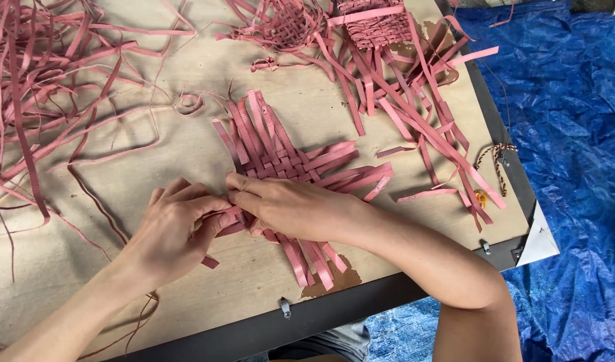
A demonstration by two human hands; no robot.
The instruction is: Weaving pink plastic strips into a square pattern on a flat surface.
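Right at the middle of the table (153, 154), a half-woven mat (274, 157) of flat pink strips lies flat, and both hands work its near edge. The left hand (170, 231) comes in from the near-left of the mat, its grip narrow, thumb and fingers pinched on the end of a pink strip (228, 223) at the mat's near-left corner. The right hand (294, 208) rests palm down across the mat's near edge, its fingertips (235, 182) meeting those of the left hand; its grip presses down on the weave, though I cannot tell whether it pinches a strip of its own.

The mat's long axis runs from the near side of the table toward the far side, tilted a little leftward at the far end. Loose strip ends fan out from it: one set points away past the hands, another points right, and a third sticks out toward the table's near edge.

Left of the mat a tangle of loose strips (39, 74) is heaped. Beyond the mat sit two smaller woven pieces (287, 23). Right of the table lies a blue tarp (575, 134).
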